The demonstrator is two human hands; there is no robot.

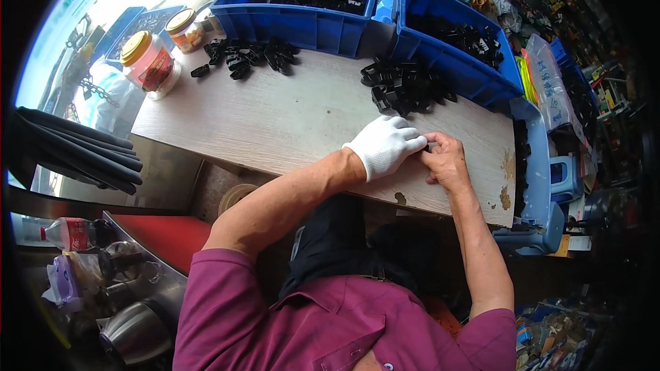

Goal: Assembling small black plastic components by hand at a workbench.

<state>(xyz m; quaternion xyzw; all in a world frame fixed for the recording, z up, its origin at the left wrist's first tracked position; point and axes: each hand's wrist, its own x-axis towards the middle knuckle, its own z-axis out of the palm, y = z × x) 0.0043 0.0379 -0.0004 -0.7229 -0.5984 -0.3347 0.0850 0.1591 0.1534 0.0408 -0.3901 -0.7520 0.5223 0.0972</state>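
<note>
My left hand (386,145), in a white knitted glove, and my bare right hand (445,159) meet fingertip to fingertip above the table's near edge. Both are closed in a pinch. Between the fingers a bit of a small black part (427,148) shows; most of it is hidden. Just beyond my left hand lies a heap of black plastic parts (404,88). A second, looser group of similar black parts (240,59) is spread at the far left of the table (275,108).
Two blue bins holding black parts, a left one (292,26) and a right one (454,69), line the far edge. Two lidded jars (152,72) stand at the left corner. A light-blue container (538,165) hugs the right edge. A metal kettle (137,333) is at lower left.
</note>
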